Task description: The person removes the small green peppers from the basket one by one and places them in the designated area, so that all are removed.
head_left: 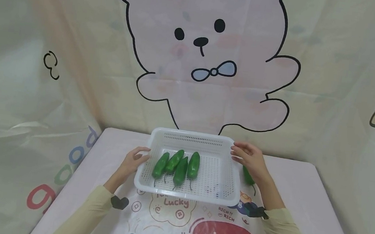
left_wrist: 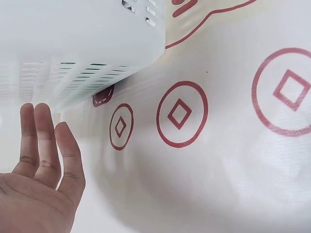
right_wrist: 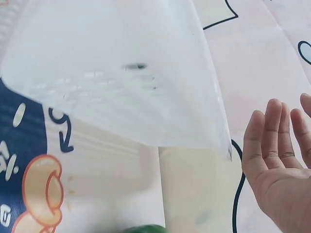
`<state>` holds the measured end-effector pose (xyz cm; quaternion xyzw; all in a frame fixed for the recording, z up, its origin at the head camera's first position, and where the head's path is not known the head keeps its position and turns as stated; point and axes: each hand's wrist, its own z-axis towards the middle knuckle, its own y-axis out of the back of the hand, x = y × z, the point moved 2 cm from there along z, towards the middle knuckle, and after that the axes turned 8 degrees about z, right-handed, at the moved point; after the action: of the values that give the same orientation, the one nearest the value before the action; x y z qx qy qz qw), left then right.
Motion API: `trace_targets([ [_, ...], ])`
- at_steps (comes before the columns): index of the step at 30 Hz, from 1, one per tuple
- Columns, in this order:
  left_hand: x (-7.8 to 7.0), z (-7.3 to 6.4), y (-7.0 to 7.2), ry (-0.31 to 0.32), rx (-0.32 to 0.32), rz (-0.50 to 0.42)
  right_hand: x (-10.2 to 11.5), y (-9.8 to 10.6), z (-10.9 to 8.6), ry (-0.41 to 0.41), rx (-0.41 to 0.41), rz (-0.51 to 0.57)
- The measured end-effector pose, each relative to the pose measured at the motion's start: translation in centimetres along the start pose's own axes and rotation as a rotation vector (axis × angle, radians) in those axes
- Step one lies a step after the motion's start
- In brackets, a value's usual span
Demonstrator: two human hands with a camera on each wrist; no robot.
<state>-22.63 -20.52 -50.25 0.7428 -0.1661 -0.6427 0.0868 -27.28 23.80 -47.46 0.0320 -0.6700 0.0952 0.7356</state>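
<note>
A white perforated plastic basket (head_left: 213,197) stands on the table, holding several green peppers (head_left: 180,172) in its left half. My left hand (head_left: 133,161) is at the basket's left side, fingertips right at the rim; the left wrist view shows its fingers (left_wrist: 44,141) extended beside the slotted wall. On the opposite side, my right hand (head_left: 250,159) has its fingers near the upper right corner. In the right wrist view those fingers (right_wrist: 272,131) are nearly straight, with a gap to the basket wall. Another green pepper (head_left: 248,176) lies right of the basket, partly hidden by my right hand.
The table (head_left: 291,179) has a printed cover with cartoon figures and lettering. Behind it rises a cloth backdrop (head_left: 197,95) with a large bear drawing, and more printed cloth (head_left: 17,113) hangs at the left.
</note>
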Motion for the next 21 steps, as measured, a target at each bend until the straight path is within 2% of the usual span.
trace_targets([
  [4,0.3,0.2,0.0,0.002,-0.002,0.006,0.2,-1.0,0.6,-0.013,0.005,0.023],
  [12,3.2,2.1,0.0,-0.002,-0.026,0.003,1.1,-3.3,1.7,-0.015,0.013,0.056],
  [21,3.8,2.2,0.0,-0.003,-0.038,-0.004,1.9,-5.5,2.9,-0.031,0.045,0.067],
])
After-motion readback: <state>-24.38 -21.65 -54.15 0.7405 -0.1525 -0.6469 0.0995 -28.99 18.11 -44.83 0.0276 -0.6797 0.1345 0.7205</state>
